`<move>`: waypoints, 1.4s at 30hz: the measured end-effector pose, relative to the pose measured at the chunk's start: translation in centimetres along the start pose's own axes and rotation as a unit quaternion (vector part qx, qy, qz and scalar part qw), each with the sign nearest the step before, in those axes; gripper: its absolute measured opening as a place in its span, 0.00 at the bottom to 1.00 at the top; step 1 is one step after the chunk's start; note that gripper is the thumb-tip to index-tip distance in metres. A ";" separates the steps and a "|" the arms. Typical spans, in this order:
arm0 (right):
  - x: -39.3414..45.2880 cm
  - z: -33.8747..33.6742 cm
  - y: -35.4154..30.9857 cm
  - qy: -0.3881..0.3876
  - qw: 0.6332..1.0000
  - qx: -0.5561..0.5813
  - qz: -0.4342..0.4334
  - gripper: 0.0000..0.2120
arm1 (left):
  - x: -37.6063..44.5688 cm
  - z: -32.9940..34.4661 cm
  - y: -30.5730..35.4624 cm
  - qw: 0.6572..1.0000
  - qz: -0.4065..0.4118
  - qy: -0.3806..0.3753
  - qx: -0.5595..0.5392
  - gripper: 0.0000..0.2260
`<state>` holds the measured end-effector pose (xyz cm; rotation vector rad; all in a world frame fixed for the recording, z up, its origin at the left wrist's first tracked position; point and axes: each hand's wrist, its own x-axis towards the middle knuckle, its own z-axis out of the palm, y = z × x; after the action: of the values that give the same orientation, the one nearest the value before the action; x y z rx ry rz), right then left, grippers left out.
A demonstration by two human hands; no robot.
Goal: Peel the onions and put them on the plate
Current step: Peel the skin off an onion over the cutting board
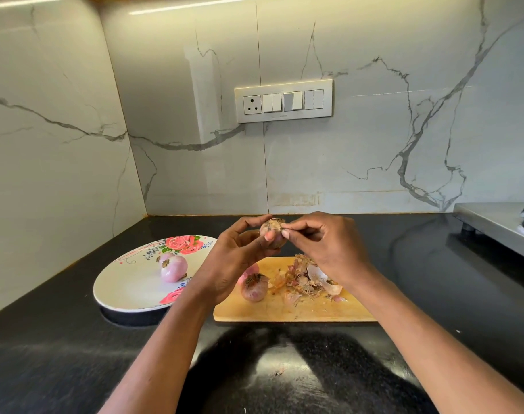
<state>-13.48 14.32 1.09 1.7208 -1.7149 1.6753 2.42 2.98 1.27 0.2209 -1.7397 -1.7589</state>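
Held onion [272,231] brown, papery, skin on

Unpeeled onion [272,230] held aloft, peeled onion [173,268] on plate [129,289]

Both forearms reach in from the bottom edge and converge toward the middle, bare to where the frame cuts them off. The left hand [239,252] is raised with its palm turned up and inward, wrist bent back a little, its fingers [251,221] curled over the top of a small onion [271,230] and the thumb pressing it from below. The right hand [329,243] comes in from the opposite side, back of the hand toward the camera, knuckles bent. Its thumb and forefinger are pinched together at the onion's upper edge, seemingly on a bit of skin, though that is too small to tell. The remaining fingers are loosely folded beneath.
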 end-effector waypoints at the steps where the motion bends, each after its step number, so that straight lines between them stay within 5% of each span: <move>1: -0.1 0.0 0.0 0.001 1.000 -0.001 -0.005 0.07 | 0.0 0.0 0.0 1.000 0.004 -0.002 0.008 0.19; 15: 0.1 -0.4 -0.8 -0.006 0.988 -0.100 -0.118 0.07 | -0.2 0.3 0.2 0.999 -0.030 -0.025 -0.028 0.19; 20: 0.1 -0.2 -0.9 0.007 0.990 -0.095 -0.106 0.08 | -0.1 0.5 0.4 0.995 -0.034 -0.029 -0.093 0.17; 27: 0.0 0.1 -1.0 0.018 0.990 -0.094 -0.104 0.07 | 0.0 0.3 0.3 0.998 -0.008 -0.026 -0.049 0.21; 42: 0.2 -0.6 -0.2 0.013 0.996 0.004 0.085 0.05 | -0.1 0.0 0.4 0.995 -0.035 -0.003 -0.092 0.23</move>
<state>-13.70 14.73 1.55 1.5880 -1.8916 1.7663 2.60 3.07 1.67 0.2006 -1.5800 -1.9591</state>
